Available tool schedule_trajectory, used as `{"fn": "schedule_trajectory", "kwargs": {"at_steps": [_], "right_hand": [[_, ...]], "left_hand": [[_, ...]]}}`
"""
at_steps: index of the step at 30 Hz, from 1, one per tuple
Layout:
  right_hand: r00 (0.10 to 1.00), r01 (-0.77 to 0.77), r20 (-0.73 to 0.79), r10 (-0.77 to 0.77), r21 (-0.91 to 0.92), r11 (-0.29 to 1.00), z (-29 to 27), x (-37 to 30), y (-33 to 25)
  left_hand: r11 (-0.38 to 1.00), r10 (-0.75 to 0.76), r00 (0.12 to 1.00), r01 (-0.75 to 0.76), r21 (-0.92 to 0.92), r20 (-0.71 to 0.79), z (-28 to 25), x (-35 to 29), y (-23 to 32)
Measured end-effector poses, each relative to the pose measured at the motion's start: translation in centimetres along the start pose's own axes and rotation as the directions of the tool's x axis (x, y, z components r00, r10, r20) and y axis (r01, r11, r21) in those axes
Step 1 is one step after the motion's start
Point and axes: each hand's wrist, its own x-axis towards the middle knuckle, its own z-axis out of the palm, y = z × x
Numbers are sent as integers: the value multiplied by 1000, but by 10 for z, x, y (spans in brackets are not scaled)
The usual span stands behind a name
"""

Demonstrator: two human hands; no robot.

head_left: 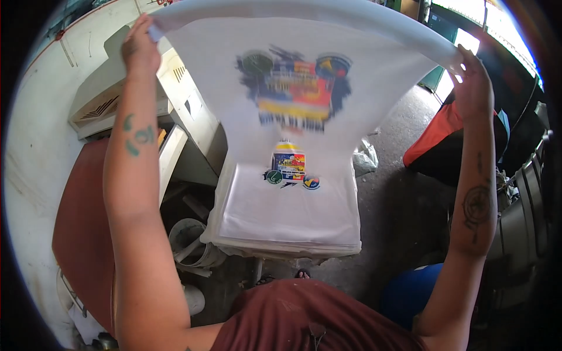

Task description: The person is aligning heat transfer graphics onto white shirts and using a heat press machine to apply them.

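A white printed cloth (374, 82) spreads wide between my raised hands, its multicoloured print blurred. My left hand (140, 45) pinches its far left corner, fingers closed. At the far right corner my right hand (473, 88) is closed on the same edge. Under the lifted cloth, a stack of white cloth (263, 213) lies flat on a small stand, and a sharper multicoloured print (290, 167) shows upside down on top. The raised cloth hangs down toward the far part of the stack; whether they touch there is hidden.
Left of the stack stand a beige machine housing (96, 102), a reddish-brown board (82, 234) and a bucket (187, 234) holding sticks. A black and orange item (430, 140), a blue rounded object (413, 292) and grey plastic chairs (521, 228) are on the right. A clear plastic bag (366, 157) lies beside the stand.
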Motion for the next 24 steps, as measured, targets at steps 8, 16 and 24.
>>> {"fn": "schedule_trajectory", "kwargs": {"at_steps": [8, 16, 24], "right_hand": [[971, -235, 33, 238, -87, 968, -71, -109, 101], [727, -681, -259, 636, -153, 716, -164, -298, 265], [462, -849, -492, 738, -485, 208, -200, -417, 358]], "left_hand": [[932, -333, 943, 331, 150, -13, -97, -148, -21], [526, -566, 803, 525, 669, -186, -234, -334, -123], [-37, -701, 697, 176, 984, -151, -338, -443, -179]]}}
